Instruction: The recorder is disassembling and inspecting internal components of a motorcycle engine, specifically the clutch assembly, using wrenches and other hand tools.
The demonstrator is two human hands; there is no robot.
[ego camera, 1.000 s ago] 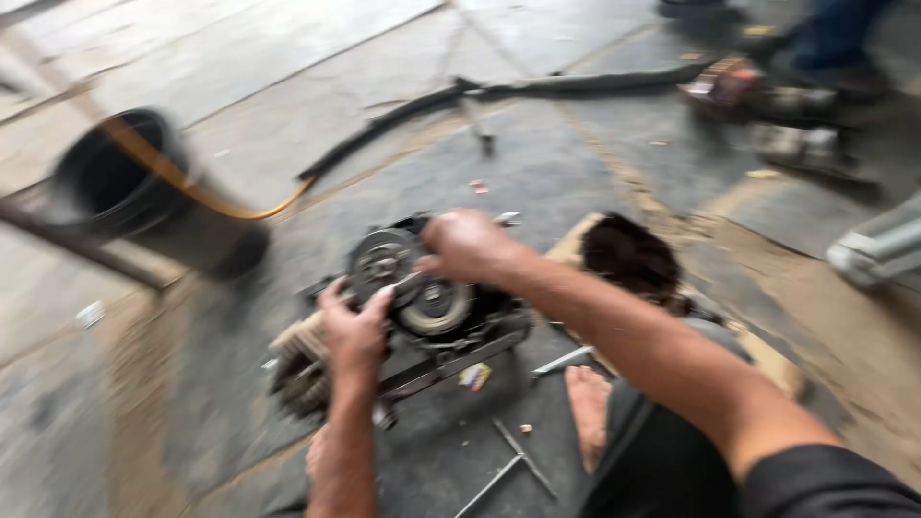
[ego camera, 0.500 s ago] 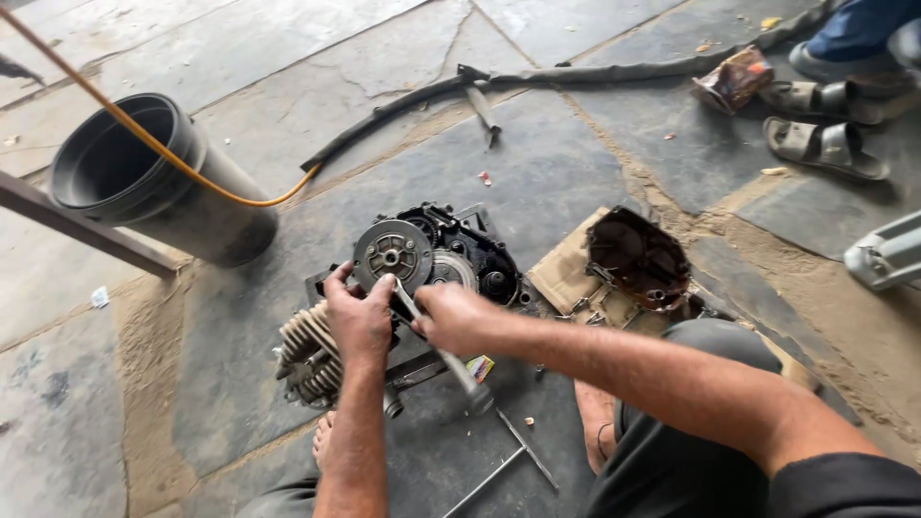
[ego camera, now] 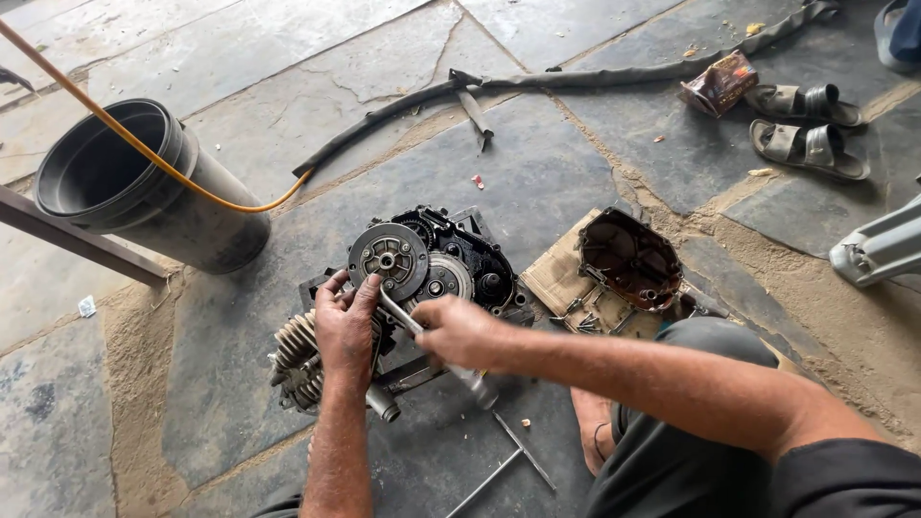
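Carefully, my left hand [ego camera: 343,326] braces the engine [ego camera: 422,278] while my right hand [ego camera: 460,331] grips the wrench [ego camera: 408,321], which could slip and skin knuckles.

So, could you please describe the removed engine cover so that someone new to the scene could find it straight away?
Start at the opened engine on the stone floor, where both hands work. Just beside it lies a flattened piece of cardboard with loose bolts. The engine cover rests on that cardboard: a dark, rusty-brown rounded shell lying hollow side up, unlike the greasy black engine.
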